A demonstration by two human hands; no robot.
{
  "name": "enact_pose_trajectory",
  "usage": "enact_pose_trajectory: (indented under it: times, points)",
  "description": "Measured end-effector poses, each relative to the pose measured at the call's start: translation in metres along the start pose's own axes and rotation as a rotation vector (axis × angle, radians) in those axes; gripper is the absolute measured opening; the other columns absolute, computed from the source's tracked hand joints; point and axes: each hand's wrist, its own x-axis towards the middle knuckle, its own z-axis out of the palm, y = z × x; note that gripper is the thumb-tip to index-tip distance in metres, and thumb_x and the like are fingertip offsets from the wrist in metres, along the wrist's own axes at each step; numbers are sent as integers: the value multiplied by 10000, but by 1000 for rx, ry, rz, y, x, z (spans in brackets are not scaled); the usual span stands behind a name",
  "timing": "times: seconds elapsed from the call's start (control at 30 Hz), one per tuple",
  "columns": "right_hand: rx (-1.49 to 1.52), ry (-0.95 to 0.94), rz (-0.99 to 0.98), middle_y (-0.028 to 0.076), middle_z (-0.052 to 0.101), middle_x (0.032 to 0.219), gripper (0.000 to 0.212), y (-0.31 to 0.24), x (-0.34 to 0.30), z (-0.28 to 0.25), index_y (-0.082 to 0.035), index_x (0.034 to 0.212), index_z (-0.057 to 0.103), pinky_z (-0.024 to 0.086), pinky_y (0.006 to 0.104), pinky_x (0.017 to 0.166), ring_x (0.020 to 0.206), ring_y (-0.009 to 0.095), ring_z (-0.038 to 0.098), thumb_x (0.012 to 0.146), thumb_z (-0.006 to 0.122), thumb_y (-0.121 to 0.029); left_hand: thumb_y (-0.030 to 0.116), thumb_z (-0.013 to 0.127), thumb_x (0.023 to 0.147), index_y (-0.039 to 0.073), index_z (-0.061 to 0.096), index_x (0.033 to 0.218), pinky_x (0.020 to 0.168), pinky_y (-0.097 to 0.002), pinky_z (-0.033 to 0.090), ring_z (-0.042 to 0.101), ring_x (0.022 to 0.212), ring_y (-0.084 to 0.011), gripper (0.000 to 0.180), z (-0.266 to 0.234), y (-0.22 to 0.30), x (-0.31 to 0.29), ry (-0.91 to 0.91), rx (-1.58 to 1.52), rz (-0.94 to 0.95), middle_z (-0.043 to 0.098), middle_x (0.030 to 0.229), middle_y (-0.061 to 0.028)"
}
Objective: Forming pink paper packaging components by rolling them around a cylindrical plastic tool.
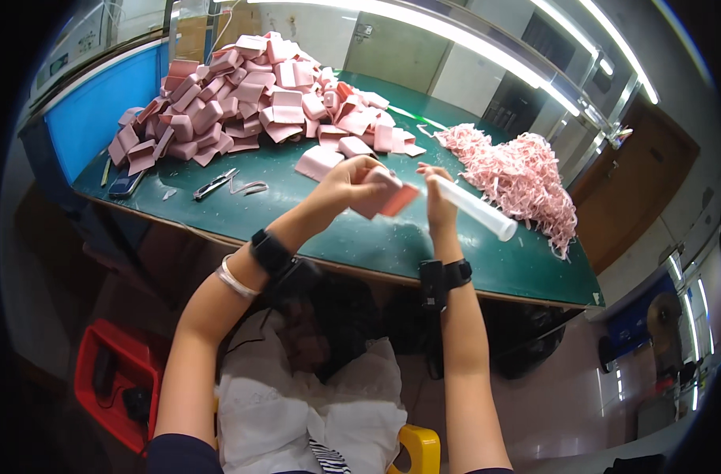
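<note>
My left hand (352, 183) is closed on a pink box-like piece with a flap (378, 199), held above the near part of the green table. To its right, my right hand (439, 199) wraps round a white translucent tube-like handle (487, 216), whose thick end points away to the lower right. Whatever sits at the handle's other end is too small to make out. Another pink piece (319, 162) lies on the table just behind my left hand. A big heap of similar pink pieces (254, 99) rises at the back left.
Thin pink strips (526, 182) form a pile at the right of the green table (313, 225). A cutter-like tool (216, 184) and a phone-like device (126, 184) lie at the left. Below are a red bin (115, 403) and a yellow stool (420, 449).
</note>
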Motion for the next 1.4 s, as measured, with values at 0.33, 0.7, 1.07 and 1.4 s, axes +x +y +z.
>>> enact_pose_trajectory:
  times: [0.33,0.7,1.07,1.4]
  points:
    - [-30,15,66,-22,532,700,159,-2,6,-1,-38,809,607,370,187,584,647,44,450,846,577,-190,145,648,681,31,566,885,707,-336,447,562,814,-262,248,-9,-18,-151,-848,838,-203,574,846,-120]
    - [-61,16,187,-33,511,656,170,-8,-1,3,-25,804,608,342,188,531,599,30,430,837,588,-191,158,604,729,38,567,860,716,-397,447,549,845,-321,181,-89,-174,-183,-467,1156,-290,547,844,-137]
    - [-168,-39,226,2,562,731,215,-6,-2,-5,-38,843,625,388,196,615,709,62,505,831,588,-249,180,546,859,17,597,942,585,-277,496,623,703,-169,190,-47,22,-114,-682,590,-434,636,797,-90]
    - [-158,-98,228,36,615,792,169,-4,-1,1,-10,858,608,429,212,677,739,85,543,821,571,-171,-58,523,716,72,574,1057,700,-312,511,620,814,-280,368,-126,-1,29,-65,1567,530,628,886,-112]
